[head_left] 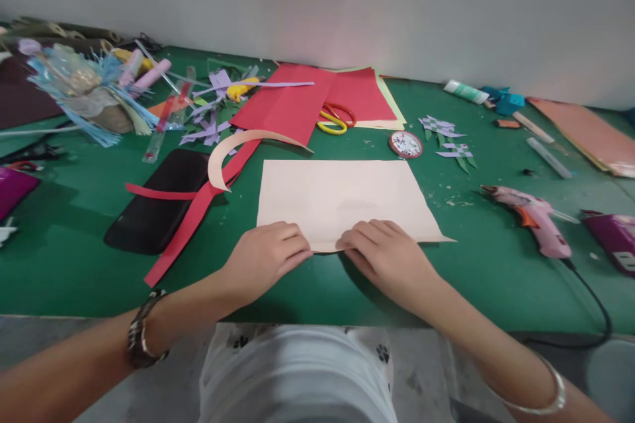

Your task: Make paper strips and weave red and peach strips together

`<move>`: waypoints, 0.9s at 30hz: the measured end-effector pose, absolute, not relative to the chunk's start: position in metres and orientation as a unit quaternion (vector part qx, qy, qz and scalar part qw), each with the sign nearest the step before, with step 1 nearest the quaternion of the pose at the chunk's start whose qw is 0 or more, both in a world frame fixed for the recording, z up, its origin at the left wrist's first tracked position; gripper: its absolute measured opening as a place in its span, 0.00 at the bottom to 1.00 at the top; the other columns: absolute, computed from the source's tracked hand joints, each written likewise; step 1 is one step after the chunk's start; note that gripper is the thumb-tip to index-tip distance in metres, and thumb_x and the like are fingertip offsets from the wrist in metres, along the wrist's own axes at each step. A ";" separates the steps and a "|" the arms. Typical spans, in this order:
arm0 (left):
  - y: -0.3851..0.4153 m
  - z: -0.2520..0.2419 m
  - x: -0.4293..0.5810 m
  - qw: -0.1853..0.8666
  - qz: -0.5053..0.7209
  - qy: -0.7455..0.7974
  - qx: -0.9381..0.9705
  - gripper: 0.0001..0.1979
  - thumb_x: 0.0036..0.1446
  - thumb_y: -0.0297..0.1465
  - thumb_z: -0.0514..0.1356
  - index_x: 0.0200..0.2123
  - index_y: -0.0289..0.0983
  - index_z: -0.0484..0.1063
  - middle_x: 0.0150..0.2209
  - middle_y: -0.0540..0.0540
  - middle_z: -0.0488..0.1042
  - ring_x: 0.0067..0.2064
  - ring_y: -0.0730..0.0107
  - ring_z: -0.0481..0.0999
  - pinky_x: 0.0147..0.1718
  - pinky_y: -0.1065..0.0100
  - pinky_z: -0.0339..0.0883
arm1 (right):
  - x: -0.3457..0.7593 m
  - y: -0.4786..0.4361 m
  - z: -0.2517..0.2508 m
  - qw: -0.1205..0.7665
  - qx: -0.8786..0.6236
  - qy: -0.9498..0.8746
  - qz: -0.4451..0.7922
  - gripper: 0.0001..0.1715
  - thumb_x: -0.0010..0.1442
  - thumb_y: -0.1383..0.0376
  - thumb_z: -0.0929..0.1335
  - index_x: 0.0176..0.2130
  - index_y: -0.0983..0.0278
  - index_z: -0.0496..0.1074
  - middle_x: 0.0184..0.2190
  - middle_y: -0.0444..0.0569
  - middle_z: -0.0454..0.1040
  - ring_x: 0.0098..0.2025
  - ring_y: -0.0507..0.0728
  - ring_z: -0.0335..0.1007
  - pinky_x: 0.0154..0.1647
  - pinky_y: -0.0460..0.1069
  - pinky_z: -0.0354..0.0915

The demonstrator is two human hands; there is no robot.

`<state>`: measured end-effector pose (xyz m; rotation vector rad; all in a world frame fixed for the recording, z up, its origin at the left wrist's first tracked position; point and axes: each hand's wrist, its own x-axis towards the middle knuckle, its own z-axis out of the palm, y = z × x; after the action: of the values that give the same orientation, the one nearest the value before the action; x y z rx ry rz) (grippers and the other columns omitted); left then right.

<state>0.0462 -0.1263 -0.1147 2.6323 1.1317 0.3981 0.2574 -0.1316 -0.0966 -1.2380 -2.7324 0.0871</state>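
Observation:
A pale peach sheet of paper (pixel 342 192) lies on the green table in front of me. My left hand (pixel 270 254) pinches its near edge left of the middle, thumb below and fingers on top. Right of the middle, my right hand (pixel 384 254) grips the same edge with its fingers closed over it. Between the hands the edge bends slightly upward, and the near right corner sticks out in a point. A curled peach paper strip (pixel 223 155) and red paper strips (pixel 191 218) rest to the left, partly over a black phone (pixel 159 205).
Behind the sheet are red paper (pixel 292 96), yellow-handled scissors (pixel 333 120) and a round tin-like item (pixel 405 144). A pink glue gun (pixel 533 215) with a cord lies at right, near woven purple paper pieces (pixel 439 127). Purple scraps and a blue-fringed craft (pixel 89 86) fill the back left.

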 end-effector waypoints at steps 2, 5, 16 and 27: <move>-0.125 -0.113 0.049 0.149 0.135 0.403 0.893 0.16 0.61 0.33 0.45 0.28 0.37 0.69 0.28 0.51 0.71 0.31 0.75 0.69 0.27 0.74 0.58 | 0.247 -0.133 -0.101 0.097 -0.412 -0.905 0.037 0.12 0.60 0.67 0.58 0.30 0.64 0.69 0.26 0.46 0.69 0.30 0.53 0.62 0.32 0.48 0.53; -0.126 -0.113 0.047 0.161 0.139 0.400 0.892 0.16 0.60 0.34 0.46 0.28 0.37 0.70 0.28 0.51 0.71 0.31 0.75 0.69 0.27 0.74 0.58 | 0.237 -0.130 -0.106 0.102 -0.402 -0.908 0.063 0.15 0.61 0.66 0.57 0.29 0.64 0.68 0.24 0.45 0.68 0.28 0.51 0.61 0.30 0.47 0.52; -0.130 -0.117 0.024 0.086 0.146 0.463 0.870 0.18 0.59 0.36 0.46 0.21 0.35 0.65 0.22 0.51 0.67 0.25 0.76 0.65 0.22 0.73 0.52 | 0.231 -0.122 -0.104 0.072 -0.423 -0.902 0.055 0.13 0.59 0.65 0.60 0.26 0.62 0.69 0.22 0.44 0.68 0.26 0.51 0.59 0.29 0.47 0.48; -0.132 -0.117 0.023 0.024 0.148 0.458 0.876 0.19 0.59 0.36 0.46 0.19 0.35 0.63 0.18 0.52 0.64 0.21 0.76 0.61 0.22 0.73 0.50 | 0.228 -0.119 -0.101 0.053 -0.435 -0.896 0.064 0.12 0.57 0.65 0.62 0.25 0.63 0.70 0.21 0.43 0.69 0.24 0.50 0.59 0.28 0.46 0.47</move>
<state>0.0227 -0.1316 -0.1173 2.7121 1.4172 0.4583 0.2280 -0.1192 -0.1013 -1.3233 -2.7248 0.1938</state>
